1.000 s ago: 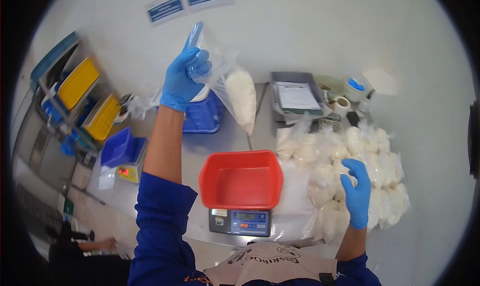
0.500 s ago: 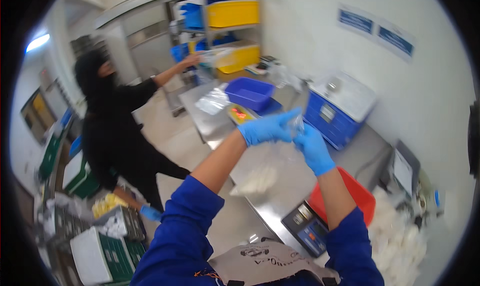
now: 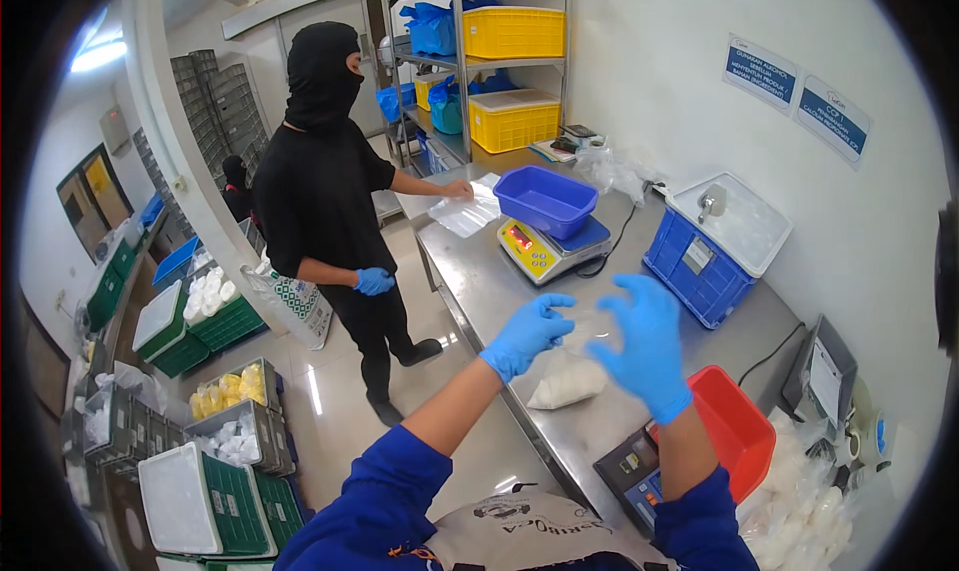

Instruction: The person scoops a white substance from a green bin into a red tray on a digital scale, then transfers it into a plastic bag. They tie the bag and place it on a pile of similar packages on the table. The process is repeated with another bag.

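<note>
1. Along the wall ran a steel bench (image 3: 479, 286), its front edge just beside the person wearing the camera.
2. By its front left corner stood a co-worker (image 3: 335, 186) in black, one bare hand at some flat clear plastic (image 3: 470, 211).
3. Toward the right end lay a heap of filled bags (image 3: 799, 511).
4. Near the back edge sat a blue crate (image 3: 699, 271) with a white lid.
5. Close to the front edge, a red tub (image 3: 734, 426) stood at a dark scale (image 3: 619, 466), both partly behind the right forearm (image 3: 689, 461).
6. Nearer the left end, a purple tub (image 3: 547, 203) rested on a yellow-fronted scale (image 3: 526, 253).
7. Just inside the front edge, as seen from above, was a clear bag (image 3: 566, 384) of white filling; whether it hung or touched the bench could not be told. Its filled part slanted, one end toward the front edge, the other toward the right thumb, with clear film rising between the hands.
8. To the bag's left, the left hand (image 3: 529, 336) had bent fingers, their tips above the filling; whether they pinched the film could not be told.
9. To its right, the right hand (image 3: 647, 349) was spread wide, and its thumb looked nearer the filling than the left fingertips did.
</note>
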The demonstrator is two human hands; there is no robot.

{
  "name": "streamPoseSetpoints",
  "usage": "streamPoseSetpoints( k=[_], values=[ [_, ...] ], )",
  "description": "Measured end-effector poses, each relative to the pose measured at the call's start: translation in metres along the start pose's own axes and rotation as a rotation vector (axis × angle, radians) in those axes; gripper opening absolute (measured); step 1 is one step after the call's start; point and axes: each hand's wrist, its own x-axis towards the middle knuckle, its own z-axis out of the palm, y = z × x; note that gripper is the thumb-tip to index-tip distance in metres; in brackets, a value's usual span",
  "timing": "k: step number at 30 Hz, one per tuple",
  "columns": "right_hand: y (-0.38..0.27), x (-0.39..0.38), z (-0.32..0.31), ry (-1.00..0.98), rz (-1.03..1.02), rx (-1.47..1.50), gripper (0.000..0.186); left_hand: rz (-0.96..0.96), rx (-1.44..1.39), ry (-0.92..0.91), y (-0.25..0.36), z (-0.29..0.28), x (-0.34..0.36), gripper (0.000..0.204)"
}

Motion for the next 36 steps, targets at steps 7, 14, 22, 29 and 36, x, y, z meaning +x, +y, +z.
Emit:
streamPoseSetpoints(
  k=[7,14,22,29,36],
  values=[
    [0.0,-0.039,0.032,-0.285,-0.241,0.067,0.019,0.272,-0.289,-0.186,0.048,0.0,-0.052,0.036],
    [-0.081,0.028,-0.026,0.099,-0.507,0.31,0.047,-0.025,-0.813,-0.809,-0.046,-0.002,-0.038,0.045],
    [-0.089,0.032,-0.011,0.081,-0.466,0.395,0.049,0.032,-0.018,-0.77,-0.047,-0.032,-0.175,0.061],
    [-0.139,0.058,-0.044,0.141,-0.629,0.309,0.037,0.708,0.817,0.147,-0.091,-0.029,-0.127,0.018],
    [-0.126,0.012,-0.003,-0.385,-0.655,0.326,0.03,0.215,0.727,0.132,-0.016,-0.054,-0.153,0.021]
  ],
)
